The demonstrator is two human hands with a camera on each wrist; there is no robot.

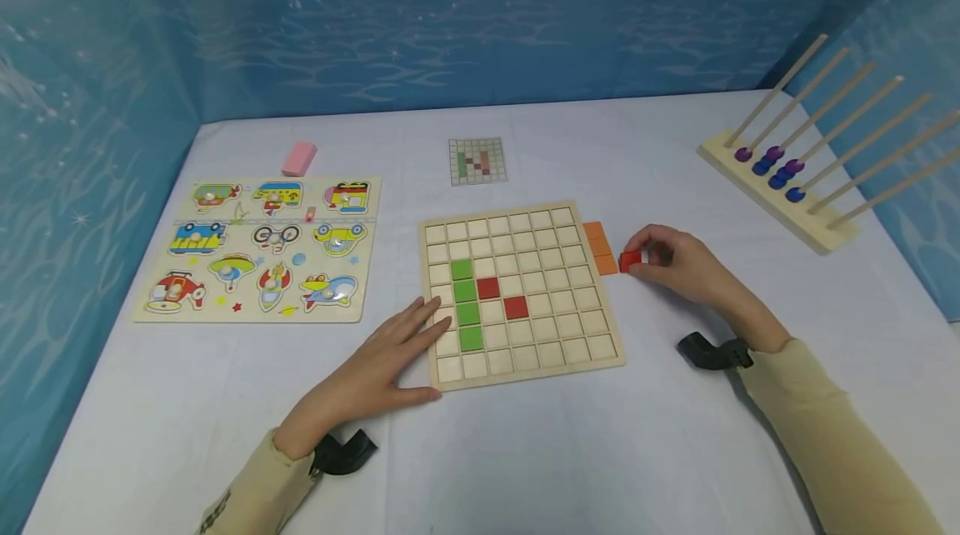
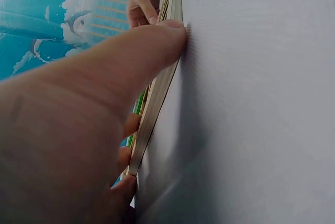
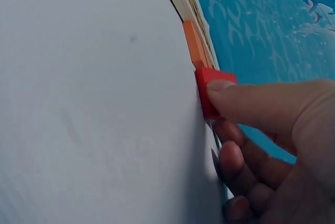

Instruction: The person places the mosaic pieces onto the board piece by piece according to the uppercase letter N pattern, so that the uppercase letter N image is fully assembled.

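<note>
A wooden grid board (image 1: 527,357) lies on the white table. Several green tiles (image 1: 465,291) form a column near its left side, and two red tiles (image 1: 488,288) sit stepped to the right of them. My left hand (image 1: 382,360) rests on the board's left edge, fingers spread, with the thumb at the near left corner. Just off the board's right side, my right hand (image 1: 678,262) pinches a red square tile (image 3: 208,106) between thumb and fingers. Orange tiles (image 1: 597,247) lie between that hand and the board, along the board's edge.
Behind the board lies a small pattern card (image 1: 478,161). To the left is a vehicle puzzle board (image 1: 247,285), with a pink block (image 1: 299,159) behind it. A wooden bead stand (image 1: 772,193) with upright rods stands at the back right. Blue curtains (image 1: 480,35) surround the table.
</note>
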